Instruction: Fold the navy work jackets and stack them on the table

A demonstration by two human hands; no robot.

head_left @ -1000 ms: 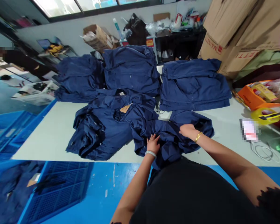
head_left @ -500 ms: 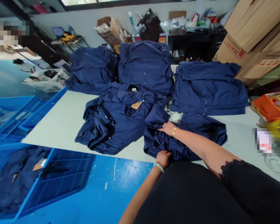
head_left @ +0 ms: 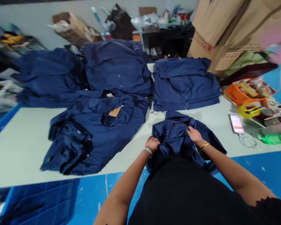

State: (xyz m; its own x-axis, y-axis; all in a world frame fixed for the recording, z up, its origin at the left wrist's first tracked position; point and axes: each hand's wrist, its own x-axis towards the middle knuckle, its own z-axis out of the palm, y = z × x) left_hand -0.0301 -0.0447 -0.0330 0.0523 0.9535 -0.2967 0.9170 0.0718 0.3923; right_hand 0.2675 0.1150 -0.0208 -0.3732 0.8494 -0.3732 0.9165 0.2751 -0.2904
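Observation:
A crumpled navy jacket (head_left: 175,131) lies at the table's front edge, partly hanging over it against my body. My left hand (head_left: 152,144) is closed on its left side, fingers curled into the fabric. On its right side my right hand (head_left: 194,135) pinches a fold of the cloth. To the left, a second navy jacket (head_left: 117,134) is spread out with a brown paper tag (head_left: 114,112) near its collar; neither hand touches it.
Folded navy garments stand in a left stack (head_left: 51,72), a middle stack (head_left: 117,68) and a right stack (head_left: 187,84) along the back. An orange box (head_left: 234,93), yellow tape (head_left: 248,110) and a phone (head_left: 237,124) lie at right. A blue crate (head_left: 44,200) stands below left.
My right hand has moved right across the jacket, and my left hand slightly up and left. The jacket is pulled wider between them. The view has swung right.

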